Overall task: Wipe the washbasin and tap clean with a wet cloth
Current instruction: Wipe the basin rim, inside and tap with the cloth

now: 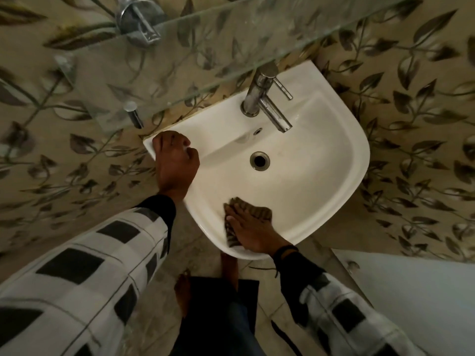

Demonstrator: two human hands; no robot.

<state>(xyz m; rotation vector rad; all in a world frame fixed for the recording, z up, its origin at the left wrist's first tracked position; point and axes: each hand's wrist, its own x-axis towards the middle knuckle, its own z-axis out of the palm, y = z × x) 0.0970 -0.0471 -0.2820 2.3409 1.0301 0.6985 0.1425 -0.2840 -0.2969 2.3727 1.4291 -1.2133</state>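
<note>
White basin [359, 155], brown cloth [263, 213] on its near rim.
Right grip [253, 232] lies flat, fingers straight, pressing the cloth; left grip [176, 160] curls round the basin's far-left corner. Metal tap [267, 104] stands behind.

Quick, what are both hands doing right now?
Left hand: curled, gripping the washbasin corner.
Right hand: open, fingers flat, pressing the cloth on the front rim.

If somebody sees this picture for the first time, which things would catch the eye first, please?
The white washbasin fills the middle, bright against the leaf-patterned wall. On its near rim the right hand presses a brown striped cloth flat, while the left hand grips the basin's rear left corner. The chrome tap stands at the back, below a glass shelf.
</note>
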